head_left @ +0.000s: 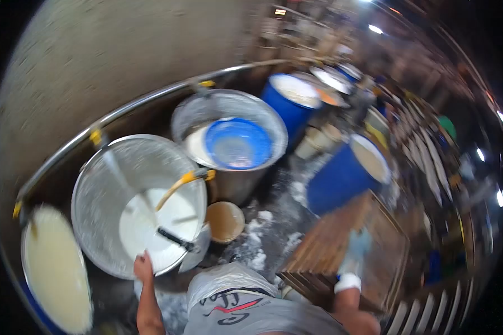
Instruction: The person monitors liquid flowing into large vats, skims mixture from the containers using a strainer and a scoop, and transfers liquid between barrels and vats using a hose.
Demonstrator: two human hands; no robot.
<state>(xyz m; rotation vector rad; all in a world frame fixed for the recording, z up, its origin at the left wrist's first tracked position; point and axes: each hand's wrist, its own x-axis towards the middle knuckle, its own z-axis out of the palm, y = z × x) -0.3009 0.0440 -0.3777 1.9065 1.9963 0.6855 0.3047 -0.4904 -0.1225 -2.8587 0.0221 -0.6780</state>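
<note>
My left hand (143, 266) is at the near rim of a big metal vat (95, 195). Its fingers look curled; whether they grip the rim I cannot tell. White liquid (137, 226) lies in the vat, with a yellow-ended hose (176, 187) and a black-handled tool (175, 239) at its right side. My right hand (357, 248) appears as a pale bluish, smeared shape beyond a white cuff (347, 282). It is over a stack of brown wooden boards or trays (324, 245), its fingers too blurred to read.
A second metal vat (187, 114) holds a blue basin (237, 142). Blue drums (332, 181) stand to the right and behind. A brown-filled bucket (225, 221) sits between vats. At far left is an oval container of pale liquid (56, 273). A metal pipe (151, 100) runs along the wall.
</note>
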